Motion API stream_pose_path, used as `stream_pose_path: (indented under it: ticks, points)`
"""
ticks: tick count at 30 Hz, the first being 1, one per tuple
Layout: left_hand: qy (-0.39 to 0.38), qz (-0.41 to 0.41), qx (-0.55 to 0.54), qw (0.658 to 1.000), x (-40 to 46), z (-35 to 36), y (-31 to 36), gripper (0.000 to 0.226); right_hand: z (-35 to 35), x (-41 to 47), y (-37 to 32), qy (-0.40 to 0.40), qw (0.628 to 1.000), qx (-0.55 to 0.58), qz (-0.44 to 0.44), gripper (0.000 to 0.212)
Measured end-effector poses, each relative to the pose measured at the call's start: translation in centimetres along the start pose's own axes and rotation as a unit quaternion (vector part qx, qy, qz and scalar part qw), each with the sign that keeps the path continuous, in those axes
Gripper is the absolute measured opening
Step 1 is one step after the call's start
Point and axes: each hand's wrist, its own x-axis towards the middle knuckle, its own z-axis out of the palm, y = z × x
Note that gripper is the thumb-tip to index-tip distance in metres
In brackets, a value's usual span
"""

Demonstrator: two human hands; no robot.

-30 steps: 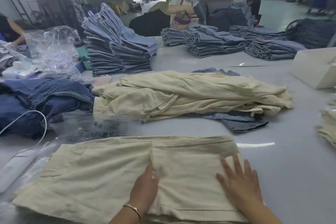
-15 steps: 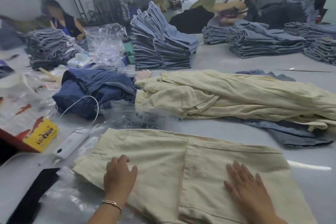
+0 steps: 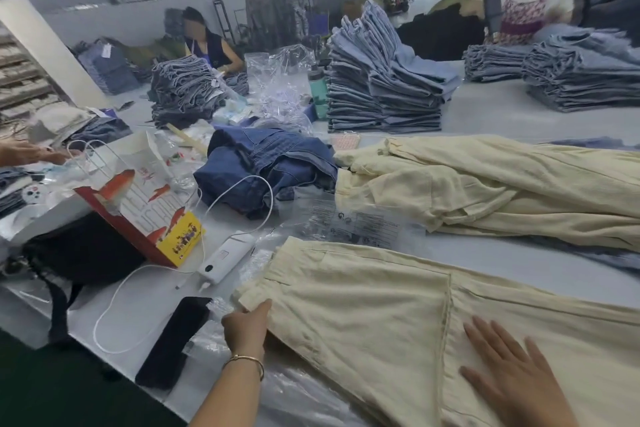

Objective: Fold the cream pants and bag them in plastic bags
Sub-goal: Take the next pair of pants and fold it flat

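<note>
Pants (image 3: 381,315) atop plastic bag (image 3: 304,388), unbagged

Folded pants (image 3: 398,315) lie nearest me on the table (image 3: 485,107); my left hand (image 3: 246,326) at their left edge, my right hand (image 3: 512,374) on top; unfolded pile (image 3: 485,187) beyond; power bank (image 3: 225,256) left

The folded cream pants (image 3: 398,315) run off the right and bottom edges. The left hand (image 3: 246,326) hides its fingertips under the pants' corner, so the grip is unclear. The heap of cream pants (image 3: 502,184) is cut off at the right. Print on the plastic bag (image 3: 349,222) is too small to read.
</note>
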Motion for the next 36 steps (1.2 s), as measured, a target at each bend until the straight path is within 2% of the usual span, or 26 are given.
stream_pose_path:
  ticks: [5, 9, 14, 16, 17, 18, 20, 22, 23, 25, 26, 27, 28, 29, 30, 32, 33, 34, 35, 36]
  points:
    - [-0.023, -0.026, 0.001, 0.999, 1.3, 0.4, 0.0, 0.043, 0.0, -0.3, -0.1, 0.012, 1.0, 0.023, -0.005, 0.08]
    - [0.032, 0.062, 0.053, 0.996, -1.2, 1.0, 1.6, 0.033, 0.1, -0.2, 0.2, 0.028, 0.999, 0.037, -0.009, 0.08]
    - [-0.044, 0.17, -0.048, 0.983, -7.5, 2.8, 4.8, 0.031, -0.9, -0.5, 0.7, 0.0, 0.993, 0.117, -0.028, 0.071]
    - [-0.036, 0.257, -0.033, 0.965, -11.6, 3.6, 5.6, 0.03, -2.1, -0.6, 1.3, -0.002, 0.973, 0.232, -0.016, 0.064]
    - [-0.029, 0.307, -0.022, 0.951, -13.8, 4.0, 5.8, 0.034, -2.9, -0.7, 1.8, 0.004, 0.943, 0.333, 0.004, 0.06]
    - [-0.027, 0.357, -0.012, 0.934, -16.1, 4.5, 5.9, 0.041, -4.1, -1.1, 2.4, 0.002, 0.89, 0.454, 0.031, 0.055]
    - [-0.048, 0.455, 0.005, 0.889, -20.6, 5.7, 5.6, 0.062, -6.7, -1.7, 3.8, -0.029, 0.746, 0.661, 0.072, 0.063]
    - [-0.083, 0.54, 0.042, 0.836, -25.2, 7.0, 5.0, 0.077, -8.7, -2.5, 5.8, -0.055, 0.621, 0.779, 0.069, 0.075]
    - [-0.098, 0.585, 0.058, 0.803, -27.3, 7.6, 4.3, 0.077, -9.5, -2.9, 7.1, -0.07, 0.562, 0.822, 0.054, 0.075]
    - [-0.153, 0.662, 0.105, 0.726, -30.7, 9.5, 2.2, 0.072, -10.4, -4.4, 10.0, -0.097, 0.478, 0.873, 0.0, 0.08]
    - [-0.221, 0.669, 0.158, 0.692, -32.3, 10.7, 0.8, 0.072, -10.5, -5.3, 11.5, -0.101, 0.448, 0.888, -0.018, 0.082]
    - [-0.315, 0.629, 0.226, 0.674, -33.7, 12.1, -0.5, 0.069, -10.4, -6.3, 12.6, -0.106, 0.435, 0.894, -0.023, 0.079]
    - [-0.396, 0.564, 0.299, 0.66, -34.9, 13.4, -1.6, 0.062, -9.9, -7.2, 13.6, -0.106, 0.445, 0.889, -0.012, 0.069]
    - [-0.454, 0.498, 0.347, 0.652, -35.5, 14.8, -3.0, 0.052, -9.0, -8.0, 14.6, -0.101, 0.474, 0.875, 0.0, 0.058]
    - [-0.486, 0.47, 0.38, 0.631, -35.5, 16.1, -4.1, 0.046, -8.0, -8.8, 15.4, -0.082, 0.513, 0.854, 0.029, 0.055]
    - [-0.485, 0.508, 0.44, 0.56, -34.7, 16.8, -5.4, 0.044, -6.4, -10.0, 16.3, -0.045, 0.598, 0.798, 0.067, 0.059]
    - [-0.465, 0.527, 0.466, 0.538, -34.0, 16.8, -5.4, 0.046, -6.1, -10.1, 16.5, -0.018, 0.637, 0.765, 0.088, 0.058]
    - [-0.434, 0.534, 0.48, 0.544, -33.2, 16.5, -5.3, 0.048, -6.2, -10.1, 16.8, 0.003, 0.672, 0.731, 0.12, 0.054]
    - [-0.394, 0.535, 0.484, 0.568, -32.1, 16.1, -5.0, 0.05, -6.6, -10.0, 17.3, 0.018, 0.695, 0.703, 0.15, 0.05]
    - [-0.358, 0.53, 0.489, 0.593, -30.9, 15.6, -4.8, 0.052, -6.8, -9.7, 18.1, 0.023, 0.703, 0.692, 0.162, 0.047]
